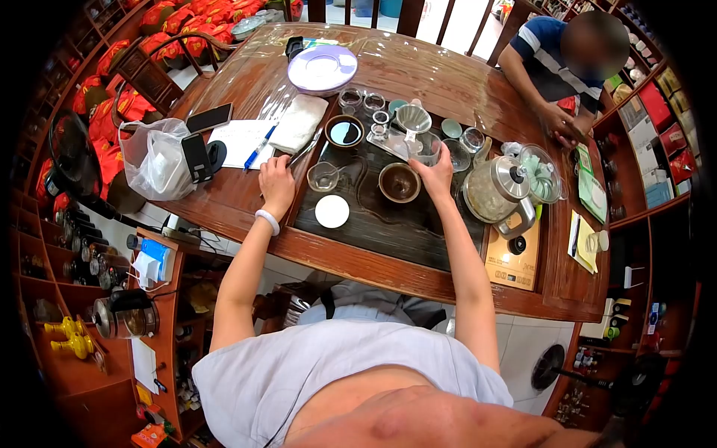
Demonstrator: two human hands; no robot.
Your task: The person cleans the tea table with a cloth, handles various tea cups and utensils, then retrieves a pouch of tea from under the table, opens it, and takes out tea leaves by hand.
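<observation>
My right hand (437,175) grips a clear glass pitcher (425,148) by its side, at the back of the dark tea tray (358,243). Just in front of the pitcher sits a brown bowl (399,196). Resting on the wood left of the tray is my left hand (277,184), fingers stretched out beside thin metal tongs (305,151). Nearby stand a small glass cup (323,178) with a spoon in it and a round white dish (331,211). Dark liquid shows in a second brown bowl (345,133). A ribbed glass bowl (414,118) is behind the pitcher.
A glass kettle (493,190) stands at the right, beside glass cups. To the left are a folded towel (299,123), a pen (260,148), phones and a plastic bag (157,160). A purple-rimmed plate (323,69) lies farther back. Another person (553,82) sits at the far right.
</observation>
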